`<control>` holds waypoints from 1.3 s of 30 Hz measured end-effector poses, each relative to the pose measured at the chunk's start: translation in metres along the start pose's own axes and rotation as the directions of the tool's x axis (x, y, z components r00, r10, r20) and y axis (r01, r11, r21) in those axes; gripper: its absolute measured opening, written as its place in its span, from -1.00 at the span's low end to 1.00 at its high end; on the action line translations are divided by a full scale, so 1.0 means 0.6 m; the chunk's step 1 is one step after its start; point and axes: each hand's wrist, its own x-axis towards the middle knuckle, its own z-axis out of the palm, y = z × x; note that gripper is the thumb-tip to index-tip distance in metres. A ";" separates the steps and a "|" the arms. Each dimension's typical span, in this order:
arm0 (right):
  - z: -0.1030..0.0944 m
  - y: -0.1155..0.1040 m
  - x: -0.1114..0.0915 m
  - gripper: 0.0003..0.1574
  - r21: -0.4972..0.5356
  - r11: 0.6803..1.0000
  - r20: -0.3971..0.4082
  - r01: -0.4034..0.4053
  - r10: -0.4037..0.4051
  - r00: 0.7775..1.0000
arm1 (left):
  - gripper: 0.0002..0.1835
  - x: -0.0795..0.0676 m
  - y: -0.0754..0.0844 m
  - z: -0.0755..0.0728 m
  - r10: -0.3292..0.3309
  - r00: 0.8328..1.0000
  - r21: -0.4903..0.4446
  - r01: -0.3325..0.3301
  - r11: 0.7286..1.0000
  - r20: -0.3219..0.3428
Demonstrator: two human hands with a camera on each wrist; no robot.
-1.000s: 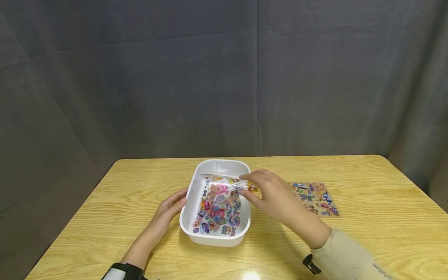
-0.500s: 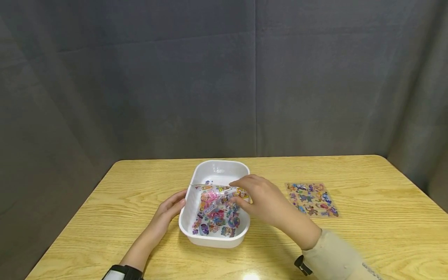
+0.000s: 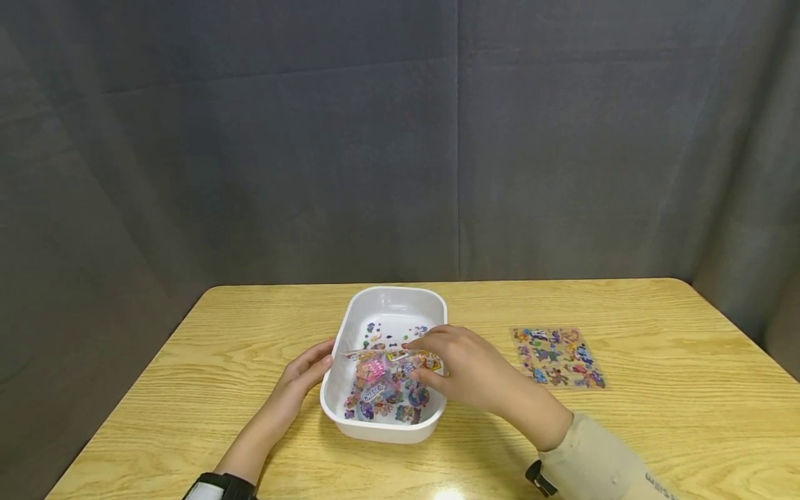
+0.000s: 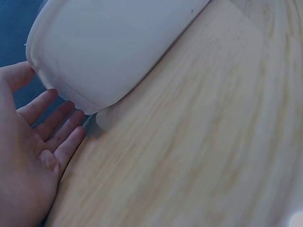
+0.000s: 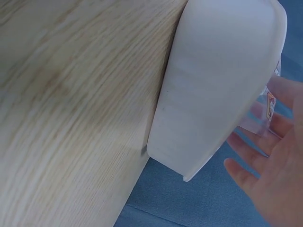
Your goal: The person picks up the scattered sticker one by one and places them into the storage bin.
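The right hand (image 3: 467,369), pinching a sticker sheet (image 3: 373,370), has moved nearer; the left hand (image 3: 300,378), fingers extended, touches the white tray (image 3: 386,434).

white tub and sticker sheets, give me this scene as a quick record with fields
container: white tub, upright on the wooden table
left hand: touches the tub's left side
right hand: holds a clear sticker sheet
held sheet: partly inside the tub
beneath it: more colourful stickers
right of tub: another sheet, flat
backdrop: grey curtain
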 end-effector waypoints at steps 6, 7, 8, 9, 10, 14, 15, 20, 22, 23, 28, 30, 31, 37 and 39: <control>0.003 -0.001 0.000 -0.46 0.005 1.000 0.005 0.003 -0.003 1.000 | -0.45 -0.001 0.000 0.000 -0.006 1.000 -0.002 0.006 1.000 -0.007; 0.003 -0.001 0.000 -0.45 0.003 1.000 0.007 0.001 -0.001 1.000 | -0.45 -0.001 0.001 0.000 -0.006 1.000 -0.002 0.006 1.000 -0.007; 0.003 -0.001 0.000 -0.43 0.002 1.000 0.010 -0.001 0.001 1.000 | -0.45 -0.001 0.001 0.000 -0.005 1.000 -0.001 0.005 1.000 -0.007; 0.003 -0.001 0.000 -0.42 0.005 1.000 0.012 -0.002 0.002 1.000 | -0.45 -0.001 0.001 -0.001 -0.004 1.000 -0.002 0.004 1.000 -0.006; 0.003 -0.001 0.000 -0.41 0.006 1.000 0.014 -0.003 0.003 1.000 | -0.45 -0.002 0.001 -0.001 -0.003 1.000 -0.001 0.003 1.000 -0.003; 0.003 -0.001 -0.002 -0.41 0.013 1.000 0.022 -0.005 0.005 1.000 | -0.45 -0.002 0.000 -0.002 0.003 1.000 -0.002 -0.003 1.000 0.000; 0.003 -0.001 -0.002 -0.41 0.014 1.000 0.023 -0.005 0.005 1.000 | -0.45 -0.002 0.000 -0.002 0.004 1.000 -0.002 -0.004 1.000 0.002; 0.002 0.000 -0.005 -0.40 0.014 1.000 0.021 -0.008 0.008 1.000 | -0.44 0.000 -0.001 -0.002 0.004 1.000 0.000 -0.004 1.000 0.002; 0.002 0.001 -0.006 -0.39 0.014 1.000 0.016 -0.008 0.008 1.000 | -0.44 0.001 -0.001 -0.001 0.001 1.000 0.000 -0.001 1.000 -0.002; 0.002 0.001 -0.006 -0.40 0.013 1.000 0.011 -0.007 0.007 1.000 | -0.44 0.001 -0.001 -0.001 0.001 1.000 -0.001 -0.001 1.000 -0.002; -0.001 0.002 -0.011 -0.40 0.018 0.999 -0.007 -0.028 0.029 1.000 | -0.44 0.000 -0.002 -0.001 -0.004 1.000 -0.002 0.004 1.000 -0.004; -0.003 0.002 -0.014 -0.40 0.026 0.999 -0.016 -0.046 0.046 0.999 | -0.44 0.000 -0.002 -0.001 -0.007 1.000 -0.003 0.007 1.000 -0.005; -0.005 0.002 -0.015 -0.39 0.032 0.998 -0.022 -0.054 0.055 0.998 | -0.44 0.000 -0.002 -0.001 -0.009 1.000 -0.004 0.009 1.000 -0.006; -0.016 0.001 -0.025 -0.39 0.050 0.993 -0.065 -0.110 0.113 0.991 | -0.44 0.002 -0.003 0.000 -0.019 1.000 -0.003 0.019 1.000 -0.022; -0.020 0.002 -0.028 -0.41 0.056 0.990 -0.092 -0.128 0.133 0.987 | -0.44 0.003 -0.003 0.000 -0.022 0.999 -0.001 0.022 1.000 -0.029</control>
